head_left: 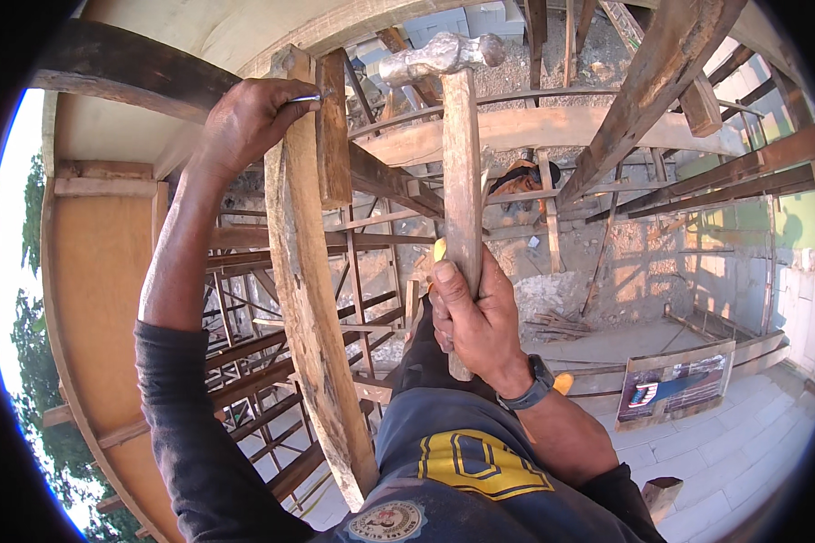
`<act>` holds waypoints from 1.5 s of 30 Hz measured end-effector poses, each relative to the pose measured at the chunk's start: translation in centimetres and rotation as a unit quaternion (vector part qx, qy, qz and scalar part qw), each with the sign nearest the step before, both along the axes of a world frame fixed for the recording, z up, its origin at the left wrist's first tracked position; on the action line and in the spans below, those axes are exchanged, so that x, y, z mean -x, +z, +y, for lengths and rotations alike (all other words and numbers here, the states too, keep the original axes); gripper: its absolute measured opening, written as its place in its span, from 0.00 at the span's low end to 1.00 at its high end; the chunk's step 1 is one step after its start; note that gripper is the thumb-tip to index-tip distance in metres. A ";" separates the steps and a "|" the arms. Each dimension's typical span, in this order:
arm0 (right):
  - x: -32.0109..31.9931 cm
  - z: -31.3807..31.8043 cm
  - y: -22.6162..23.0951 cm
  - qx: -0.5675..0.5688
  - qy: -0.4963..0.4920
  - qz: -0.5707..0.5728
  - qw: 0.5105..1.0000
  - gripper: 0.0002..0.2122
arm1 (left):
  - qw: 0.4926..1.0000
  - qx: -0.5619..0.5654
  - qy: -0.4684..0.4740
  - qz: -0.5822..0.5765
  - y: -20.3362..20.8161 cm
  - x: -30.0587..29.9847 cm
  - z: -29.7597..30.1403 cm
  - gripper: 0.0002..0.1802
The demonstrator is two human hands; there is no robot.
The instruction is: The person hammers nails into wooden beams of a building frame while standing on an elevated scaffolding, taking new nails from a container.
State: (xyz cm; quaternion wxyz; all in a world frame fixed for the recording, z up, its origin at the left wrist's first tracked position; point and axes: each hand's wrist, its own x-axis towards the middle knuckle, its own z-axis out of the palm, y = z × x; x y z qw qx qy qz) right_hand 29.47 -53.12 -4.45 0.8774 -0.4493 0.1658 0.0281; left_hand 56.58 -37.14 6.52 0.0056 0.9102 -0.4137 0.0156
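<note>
The right hand [475, 317] is wrapped round the hammer [462, 172] low on its stiff wooden handle — a sound hold, as the head [435, 60], well above those fingers, looks heavy. The left hand [249, 124] pinches something thin — probably a nail [307, 98] — with the plank [301, 244] at its fingertips.

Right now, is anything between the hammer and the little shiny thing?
In this view, the short wooden block shows between the hammer in the right hand and the shiny thing pinched in the left hand. Depth is unclear, so I can't tell whether it blocks the way.
</note>
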 end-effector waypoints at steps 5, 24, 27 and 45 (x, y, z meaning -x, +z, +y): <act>-2.8 2.1 0.6 -0.055 -0.111 -0.078 0.989 0.13 | 1.000 0.001 -0.012 -0.013 0.0 -0.3 -0.2 0.12; -3.8 1.0 0.1 0.034 0.010 -0.032 0.999 0.14 | 0.999 -0.029 0.008 -0.034 -0.1 0.2 0.1 0.11; -3.5 2.5 0.1 -0.059 -0.058 -0.047 0.995 0.13 | 0.999 -0.022 0.003 -0.037 -0.3 -0.1 -0.4 0.11; -2.8 0.9 -1.3 -0.104 -0.025 -0.049 0.993 0.07 | 0.739 0.532 0.406 0.082 -3.4 7.8 5.7 0.29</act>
